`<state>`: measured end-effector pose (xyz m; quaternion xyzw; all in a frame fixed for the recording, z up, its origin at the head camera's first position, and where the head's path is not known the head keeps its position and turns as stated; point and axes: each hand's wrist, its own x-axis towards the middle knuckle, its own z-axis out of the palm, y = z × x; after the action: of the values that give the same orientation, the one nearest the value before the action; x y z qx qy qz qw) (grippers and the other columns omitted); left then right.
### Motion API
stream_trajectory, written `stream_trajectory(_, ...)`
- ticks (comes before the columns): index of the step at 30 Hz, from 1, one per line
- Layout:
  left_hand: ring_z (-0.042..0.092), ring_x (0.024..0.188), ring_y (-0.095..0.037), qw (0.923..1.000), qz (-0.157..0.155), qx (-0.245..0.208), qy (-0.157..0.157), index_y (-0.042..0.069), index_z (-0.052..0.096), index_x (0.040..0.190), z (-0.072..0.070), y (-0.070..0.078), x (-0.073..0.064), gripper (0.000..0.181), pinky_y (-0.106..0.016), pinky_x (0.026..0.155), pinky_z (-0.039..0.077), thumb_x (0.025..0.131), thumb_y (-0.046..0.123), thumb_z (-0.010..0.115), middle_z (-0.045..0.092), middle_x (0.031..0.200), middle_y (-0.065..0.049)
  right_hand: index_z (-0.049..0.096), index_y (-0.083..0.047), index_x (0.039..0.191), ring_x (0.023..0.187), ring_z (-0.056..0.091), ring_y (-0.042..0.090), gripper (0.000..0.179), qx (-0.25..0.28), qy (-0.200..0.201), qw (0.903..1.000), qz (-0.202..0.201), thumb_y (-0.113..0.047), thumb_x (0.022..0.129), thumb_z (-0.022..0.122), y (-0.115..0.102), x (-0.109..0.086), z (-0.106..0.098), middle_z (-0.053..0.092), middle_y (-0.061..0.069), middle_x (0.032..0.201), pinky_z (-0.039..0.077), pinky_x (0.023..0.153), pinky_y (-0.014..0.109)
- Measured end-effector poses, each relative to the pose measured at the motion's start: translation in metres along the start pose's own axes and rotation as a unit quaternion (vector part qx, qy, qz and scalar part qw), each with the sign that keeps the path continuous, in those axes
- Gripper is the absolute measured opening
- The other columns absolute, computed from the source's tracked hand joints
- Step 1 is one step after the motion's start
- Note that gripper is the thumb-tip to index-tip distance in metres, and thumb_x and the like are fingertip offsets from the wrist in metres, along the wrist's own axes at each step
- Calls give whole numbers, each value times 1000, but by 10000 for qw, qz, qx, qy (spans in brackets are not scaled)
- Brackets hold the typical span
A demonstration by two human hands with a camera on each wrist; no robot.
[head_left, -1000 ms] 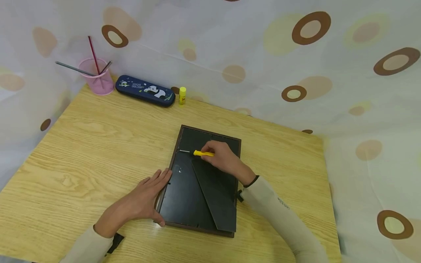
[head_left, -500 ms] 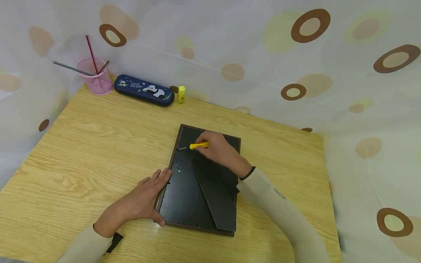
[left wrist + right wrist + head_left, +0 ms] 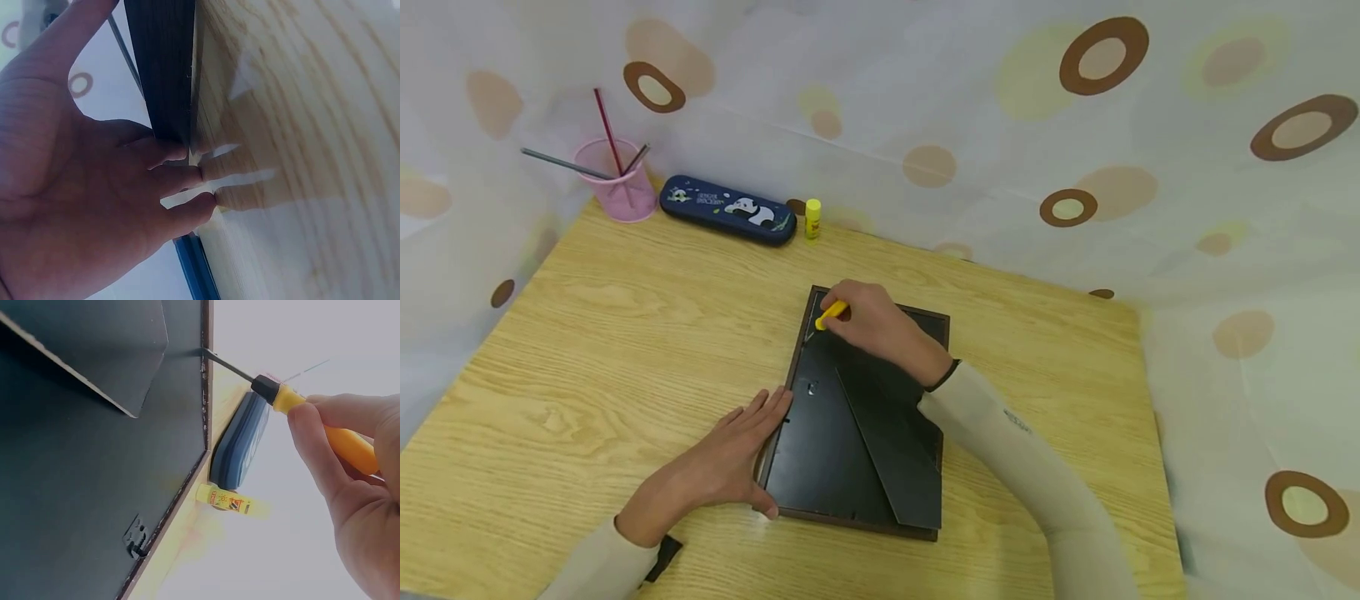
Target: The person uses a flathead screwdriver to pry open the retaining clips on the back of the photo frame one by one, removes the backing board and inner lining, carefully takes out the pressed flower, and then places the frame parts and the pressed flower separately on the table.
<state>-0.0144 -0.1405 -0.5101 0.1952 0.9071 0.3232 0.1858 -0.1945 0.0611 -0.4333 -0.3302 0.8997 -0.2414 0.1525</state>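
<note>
A dark picture frame [image 3: 820,450] lies back side up on the wooden table, its stand flap [image 3: 891,458] slightly raised. My right hand [image 3: 880,329] grips the yellow handle of a screwdriver [image 3: 284,399]. In the right wrist view the metal tip meets the inner edge of the frame's border. My left hand [image 3: 722,458] rests at the frame's left side, fingers straight along the edge and thumb at the near corner. In the left wrist view its fingertips [image 3: 203,203] touch the table beside the frame's side. A small metal hanger [image 3: 135,536] sits on the backing.
At the table's back stand a pink pencil cup [image 3: 628,196] holding several pencils, a navy panda pencil case [image 3: 727,210] and a yellow glue stick [image 3: 812,219]. A patterned cloth [image 3: 985,108] hangs right behind the table [image 3: 602,333].
My right hand has moved up and left over the frame. The screwdriver has swung from nearly level to slanted, handle raised to the upper right. My left hand stays put.
</note>
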Motion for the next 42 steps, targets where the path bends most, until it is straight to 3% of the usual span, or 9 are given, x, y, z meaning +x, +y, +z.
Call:
stream_trajectory(17, 16, 149, -45, 9999, 21, 147, -14, -3, 17, 158, 0, -1, -1, 142, -65, 111, 26, 53, 49, 97, 13, 164, -22, 68, 0, 114, 95, 61, 21, 23, -274, -144, 9988, -382, -11, 94, 71, -13, 15, 3, 66, 11, 115, 54, 89, 30)
stream_trajectory(37, 14, 150, -43, 9999, -28, 32, -100, -2, 14, 159, -1, 0, -1, 142, -65, 112, 24, 54, 51, 95, 12, 165, -21, 64, -2, 118, 99, 59, 21, 21, -839, -709, 9920, -617, -9, 98, 64, -30, 22, 1, 62, 11, 121, 53, 91, 31)
stream_trajectory(42, 14, 150, -43, 9999, -5, 55, -101, -2, 15, 159, -1, 0, 0, 142, -65, 111, 24, 55, 51, 95, 12, 165, -21, 63, -3, 117, 94, 59, 20, 19, -891, -756, 9903, -753, -9, 99, 63, -32, 22, 1, 61, 10, 118, 54, 85, 29)
